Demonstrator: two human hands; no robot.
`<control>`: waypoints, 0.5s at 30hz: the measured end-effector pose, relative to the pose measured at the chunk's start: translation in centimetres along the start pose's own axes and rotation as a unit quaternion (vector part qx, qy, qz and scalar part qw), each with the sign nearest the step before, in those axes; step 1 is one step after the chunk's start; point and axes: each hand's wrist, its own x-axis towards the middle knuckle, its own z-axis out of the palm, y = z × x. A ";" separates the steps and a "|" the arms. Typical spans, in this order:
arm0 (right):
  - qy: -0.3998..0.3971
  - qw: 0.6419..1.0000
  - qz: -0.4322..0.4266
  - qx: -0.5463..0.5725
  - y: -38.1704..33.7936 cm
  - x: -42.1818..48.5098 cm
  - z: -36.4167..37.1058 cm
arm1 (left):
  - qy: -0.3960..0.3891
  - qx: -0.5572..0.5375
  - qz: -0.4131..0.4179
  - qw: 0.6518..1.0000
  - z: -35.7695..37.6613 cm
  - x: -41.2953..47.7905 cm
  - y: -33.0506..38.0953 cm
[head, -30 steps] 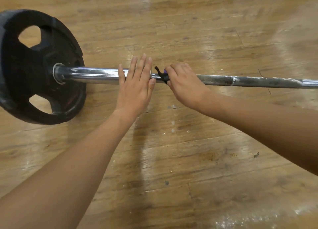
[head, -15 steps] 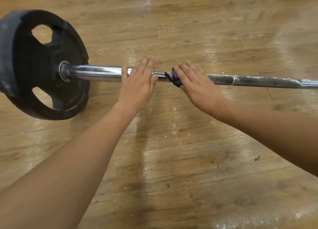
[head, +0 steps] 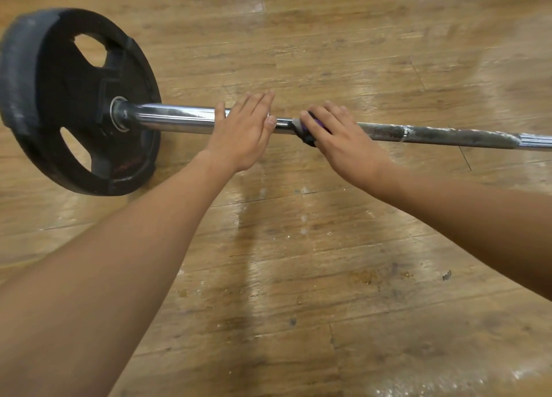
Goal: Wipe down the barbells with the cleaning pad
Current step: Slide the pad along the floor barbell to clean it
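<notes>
Across the glossy wooden plank floor (head: 298, 277) lies the long steel barbell (head: 179, 119) with its black rubber weight plate (head: 68, 98), the left hand (head: 242, 137) resting on it flat and straight-fingered, while the right hand (head: 343, 146) curls its fingers over the purple-and-black cleaning pad (head: 310, 131) on the shaft, slightly farther right than a second ago.

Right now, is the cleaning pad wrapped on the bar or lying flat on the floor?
Wrapped: the cleaning pad bends over the barbell, held against it by the right hand.
</notes>
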 end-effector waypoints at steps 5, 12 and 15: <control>-0.018 0.998 0.049 0.039 -2.9 3.8 0.3 | -0.007 0.001 -0.008 1.000 0.1 1.3 -0.2; -0.036 0.998 0.043 0.034 0.4 1.6 -0.4 | -0.004 0.004 -0.012 1.000 0.0 1.9 0.1; -0.046 0.994 0.075 0.060 -1.2 3.0 -0.2 | 0.015 0.004 -0.020 1.000 0.4 1.3 0.4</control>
